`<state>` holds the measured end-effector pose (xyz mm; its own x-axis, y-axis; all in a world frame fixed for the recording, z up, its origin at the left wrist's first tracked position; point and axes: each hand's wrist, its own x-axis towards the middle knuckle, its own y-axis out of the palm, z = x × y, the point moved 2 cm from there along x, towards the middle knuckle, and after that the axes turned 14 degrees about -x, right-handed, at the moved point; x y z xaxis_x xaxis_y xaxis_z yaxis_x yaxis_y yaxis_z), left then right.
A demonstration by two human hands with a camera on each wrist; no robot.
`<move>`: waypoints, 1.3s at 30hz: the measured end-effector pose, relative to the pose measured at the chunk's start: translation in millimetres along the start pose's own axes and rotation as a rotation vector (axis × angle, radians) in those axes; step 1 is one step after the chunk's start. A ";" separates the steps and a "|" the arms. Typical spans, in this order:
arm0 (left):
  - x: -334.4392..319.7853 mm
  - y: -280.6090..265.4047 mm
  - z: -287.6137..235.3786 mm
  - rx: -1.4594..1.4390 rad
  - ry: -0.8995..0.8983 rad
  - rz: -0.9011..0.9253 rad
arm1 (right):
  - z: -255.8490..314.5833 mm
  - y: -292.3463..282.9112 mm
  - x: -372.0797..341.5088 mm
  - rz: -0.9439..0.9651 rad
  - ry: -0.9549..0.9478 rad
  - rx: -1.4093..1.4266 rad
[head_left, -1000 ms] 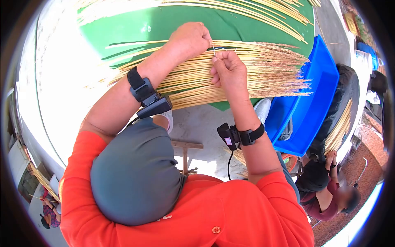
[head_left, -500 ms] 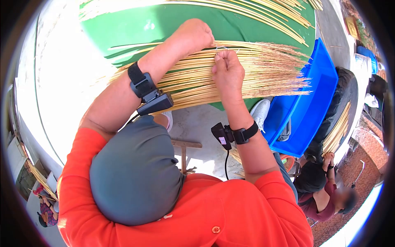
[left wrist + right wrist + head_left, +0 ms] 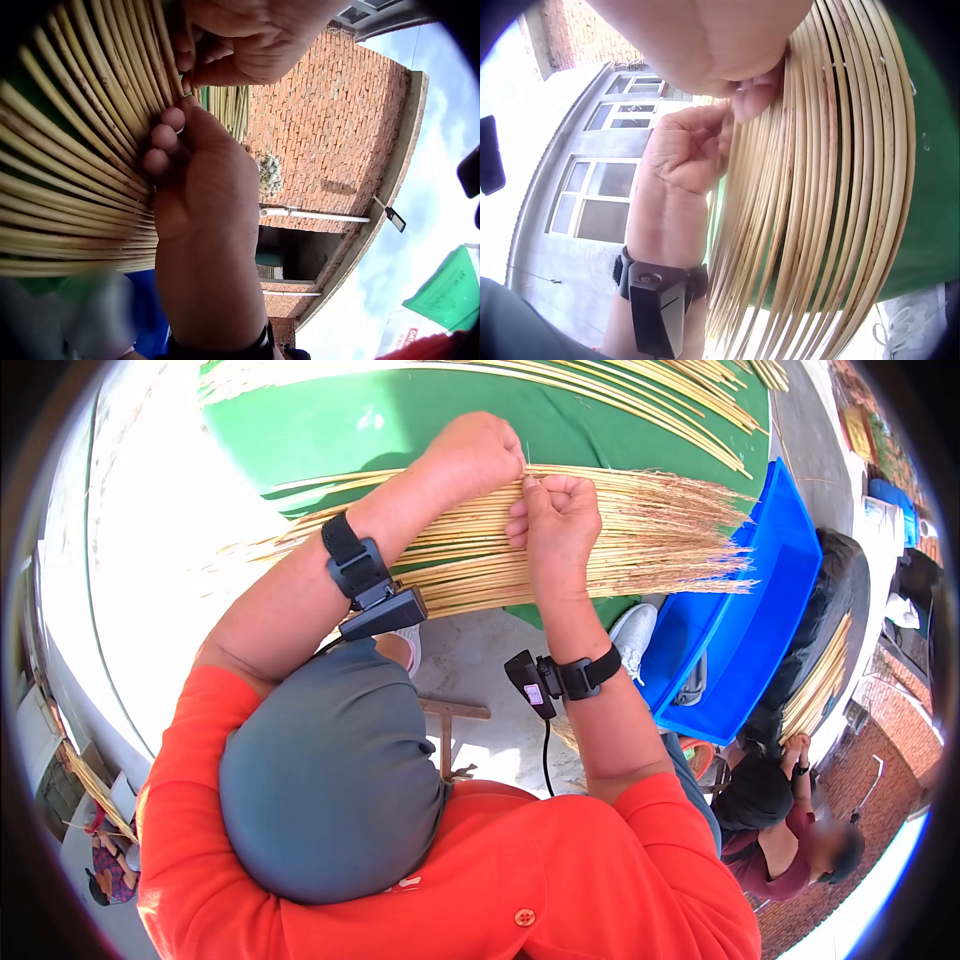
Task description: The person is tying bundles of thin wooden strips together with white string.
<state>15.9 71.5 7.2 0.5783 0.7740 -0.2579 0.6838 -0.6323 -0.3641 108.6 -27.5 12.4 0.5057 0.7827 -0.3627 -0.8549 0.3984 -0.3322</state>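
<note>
A flat row of thin straw-coloured stalks (image 3: pixel 470 550), with brushy brown heads (image 3: pixel 690 520) at the right, lies across the green cloth in the head view. My left hand (image 3: pixel 475 452) is at the row's far edge, its fingers curled in a pinch. A fine pale thread (image 3: pixel 528 452) rises by its fingertips. My right hand (image 3: pixel 560 535) pinches at the same spot, thumb and forefinger together over the stalks. In the left wrist view, the right hand's (image 3: pixel 214 161) other fingers curl over the stalks. The fingertips of both hands nearly meet; the thread is mostly hidden between them.
More loose stalks (image 3: pixel 600 405) lie at the far side of the green cloth (image 3: pixel 430 415). A blue plastic tub (image 3: pixel 745 640) stands at the right, near a grey shoe (image 3: pixel 632 635). Another person (image 3: pixel 775 850) sits beyond it. My bent knee (image 3: pixel 325 780) is close in front.
My right hand has moved up against the left at the row's far edge. The pale loop of thread seen between the hands before is now hidden, with one strand standing up.
</note>
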 end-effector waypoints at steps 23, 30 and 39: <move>-29.0 7.1 -0.6 0.063 0.373 -0.216 | 31.8 -18.8 62.1 0.468 -0.394 -0.697; -30.4 9.8 3.1 0.113 0.390 -0.213 | 24.9 -7.3 56.0 0.177 -0.469 -0.652; -36.9 11.9 -0.6 0.202 0.363 -0.173 | 46.2 -16.2 51.0 0.373 -0.077 -0.205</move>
<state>2.9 35.5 12.9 0.6066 0.7827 0.1394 0.7041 -0.4475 -0.5513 142.8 28.1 39.5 0.1497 0.8917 -0.4272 -0.9329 -0.0157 -0.3598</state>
